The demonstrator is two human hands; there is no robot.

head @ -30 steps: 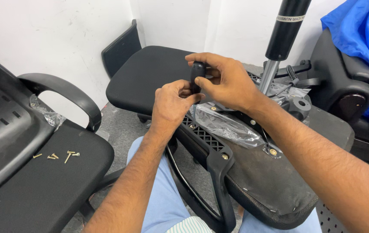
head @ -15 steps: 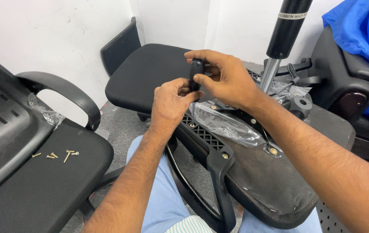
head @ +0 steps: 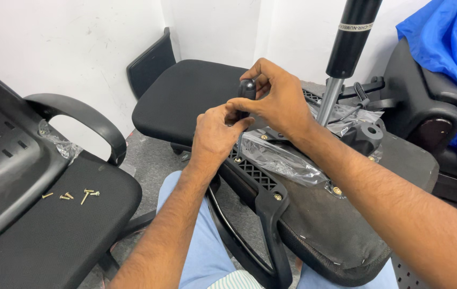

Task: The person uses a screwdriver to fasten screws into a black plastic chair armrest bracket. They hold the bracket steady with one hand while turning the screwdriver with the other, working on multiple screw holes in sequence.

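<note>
A: What have your 2 hands got hold of?

B: Your right hand is curled around a small black handle, thumb and fingers pinching it near its rounded top. Your left hand is closed just below it, fingertips pressed against the lower part of that handle. The 2 hands touch each other.

A: And where does the handle sit?

B: Above the upturned chair seat that lies across your lap, underside facing you. The handle stands roughly upright, over the edge of the seat's black armrest bracket. What its lower end meets is hidden by your left hand.

A: What else is around you?

B: Crinkled clear plastic wrap lies on the seat's underside, just right of your left hand. Behind your right hand the gas lift cylinder rises from the mechanism. Another black seat cushion rests on the floor beyond your hands. On your left stands an assembled chair, and several brass screws lie loose on its seat. A blue cloth drapes over a dark chair on the far right
</note>
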